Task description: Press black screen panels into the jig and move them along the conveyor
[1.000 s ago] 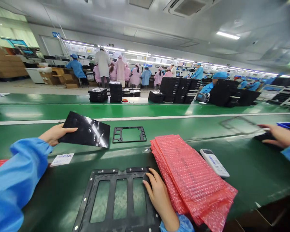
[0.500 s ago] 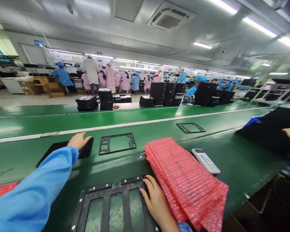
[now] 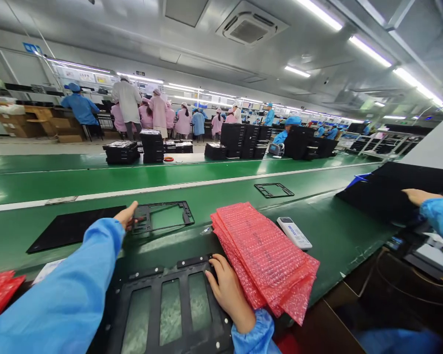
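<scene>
My left hand [image 3: 127,216] reaches forward and is closed on the left end of a thin black plastic frame [image 3: 187,216] with a large rectangular opening. The frame seems slightly raised off the green bench. Left of that hand lies a flat black panel [image 3: 66,228]. In front of me is a larger black fixture [image 3: 184,295] with three long openings and small round metal studs along its border. My right hand [image 3: 227,290] rests loosely on the fixture's upper right edge, thumb and fingers apart. Part of the fixture is hidden by my left sleeve and the picture's edge.
Pink bubble-wrap bags [image 3: 262,255] lie right of the fixture, beside a white handheld device [image 3: 294,233]. Another thin frame [image 3: 274,190] lies farther back. More pink bags [image 3: 0,292] are at left. A co-worker's hand [image 3: 421,196] touches black sheets [image 3: 384,196]. Black stacks [image 3: 232,141] stand beyond.
My left hand has moved right, off the black panel, and has taken hold of the thin frame's left end. My right hand stays on the fixture. The view has turned a little right.
</scene>
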### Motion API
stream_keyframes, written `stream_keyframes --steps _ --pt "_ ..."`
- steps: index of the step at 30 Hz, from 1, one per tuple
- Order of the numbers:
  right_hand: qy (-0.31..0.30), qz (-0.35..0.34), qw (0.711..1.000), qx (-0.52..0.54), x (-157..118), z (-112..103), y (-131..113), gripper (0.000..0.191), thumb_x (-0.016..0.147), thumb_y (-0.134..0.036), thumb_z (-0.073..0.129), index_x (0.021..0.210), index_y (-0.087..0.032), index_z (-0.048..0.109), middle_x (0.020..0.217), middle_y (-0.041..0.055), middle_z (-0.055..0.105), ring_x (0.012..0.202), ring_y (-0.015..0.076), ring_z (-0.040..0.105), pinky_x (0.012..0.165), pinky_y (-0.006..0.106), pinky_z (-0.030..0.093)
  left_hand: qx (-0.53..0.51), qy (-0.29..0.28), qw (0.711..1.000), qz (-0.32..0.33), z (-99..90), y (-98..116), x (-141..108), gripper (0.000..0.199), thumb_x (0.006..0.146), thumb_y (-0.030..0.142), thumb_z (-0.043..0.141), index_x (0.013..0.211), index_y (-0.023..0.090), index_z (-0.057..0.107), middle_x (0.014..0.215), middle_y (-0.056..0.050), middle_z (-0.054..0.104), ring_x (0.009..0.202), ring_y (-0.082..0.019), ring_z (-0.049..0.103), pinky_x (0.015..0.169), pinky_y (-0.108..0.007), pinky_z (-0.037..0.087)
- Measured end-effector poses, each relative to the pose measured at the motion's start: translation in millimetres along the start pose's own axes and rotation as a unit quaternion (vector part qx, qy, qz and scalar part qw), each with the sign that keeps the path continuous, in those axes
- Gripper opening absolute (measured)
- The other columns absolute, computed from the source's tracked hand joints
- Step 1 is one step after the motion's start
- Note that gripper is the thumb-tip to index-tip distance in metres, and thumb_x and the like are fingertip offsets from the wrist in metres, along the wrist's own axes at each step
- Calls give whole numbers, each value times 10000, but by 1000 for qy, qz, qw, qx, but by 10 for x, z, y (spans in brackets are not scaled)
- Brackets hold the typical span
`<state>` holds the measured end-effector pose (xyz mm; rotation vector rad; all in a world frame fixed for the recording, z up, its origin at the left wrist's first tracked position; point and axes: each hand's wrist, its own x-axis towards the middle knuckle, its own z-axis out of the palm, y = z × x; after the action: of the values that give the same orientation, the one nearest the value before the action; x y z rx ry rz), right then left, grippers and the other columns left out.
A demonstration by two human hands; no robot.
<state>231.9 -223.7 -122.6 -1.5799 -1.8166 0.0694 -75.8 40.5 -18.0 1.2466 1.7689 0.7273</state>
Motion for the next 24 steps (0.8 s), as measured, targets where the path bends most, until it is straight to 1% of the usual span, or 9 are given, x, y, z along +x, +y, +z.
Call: stream_keyframes --steps 3,6,8,12,15,18,21,23,24 --pt "20 -19 1000 -1 -1 2 -3 271 937 -193 523 1205 -178 559 1261 132 564 1141 275 585 960 449 544 -134 -65 989 -27 -247 -118 -336 195 924 236 433 948 138 600 807 -84 680 651 -180 631 567 -278 489" --pt "31 -34 999 3 -1 3 -4 261 947 -192 496 1198 -178 567 1241 136 577 1128 283 592 931 461 558 -254 -72 964 -1 -416 -312 -804 168 927 115 456 998 174 597 838 -10 687 680 -79 618 620 -176 493" --pt "31 -39 999 10 6 -3 -6 263 958 -185 460 1197 -172 571 1232 146 580 1127 291 590 924 483 555 -314 -62 947 17 -500 -453 -1149 203 945 118 451 1058 194 601 924 -1 703 754 -73 648 680 -186 534" --pt "48 -43 997 36 -14 -84 -55 276 976 -178 417 1205 -161 570 1240 158 581 1165 290 565 969 506 518 -380 -76 921 34 -590 -741 -1779 248 934 210 525 1162 219 622 1167 -53 694 983 -184 697 757 -284 606" --pt "74 -29 995 59 -111 -260 -180 298 994 -167 381 1254 -178 527 1229 135 595 1180 241 564 999 451 501 -379 -90 921 -6 -557 -988 -2098 296 885 249 611 1180 233 632 1223 -71 681 1002 -208 703 739 -248 612" --pt "99 13 986 131 -241 -508 -372 302 1005 -158 385 1279 -221 498 1161 84 629 1014 173 649 903 348 540 -374 -130 916 -65 -431 -1228 -2276 438 789 266 725 1213 260 618 1199 -72 695 964 -228 715 763 -281 621" --pt "119 40 972 197 -334 -734 -537 304 1003 -154 418 1273 -255 511 1164 58 637 881 144 684 839 317 545 -361 -196 905 -113 -267 -1393 -2353 553 763 335 745 1286 319 567 1286 -45 650 1008 -242 695 819 -345 615" --pt "129 44 971 197 -366 -846 -591 295 997 -158 439 1264 -250 523 1159 63 642 865 149 687 820 320 548 -311 -220 917 -120 -181 -1455 -2356 606 793 439 695 1355 321 504 1299 -54 633 1014 -251 679 825 -380 605" --pt "133 47 971 194 -377 -892 -602 283 995 -162 451 1254 -243 531 1147 67 646 858 153 688 807 320 551 -255 -216 937 -103 -152 -1477 -2343 642 801 498 662 1384 298 481 1273 -72 639 994 -259 674 802 -386 600"
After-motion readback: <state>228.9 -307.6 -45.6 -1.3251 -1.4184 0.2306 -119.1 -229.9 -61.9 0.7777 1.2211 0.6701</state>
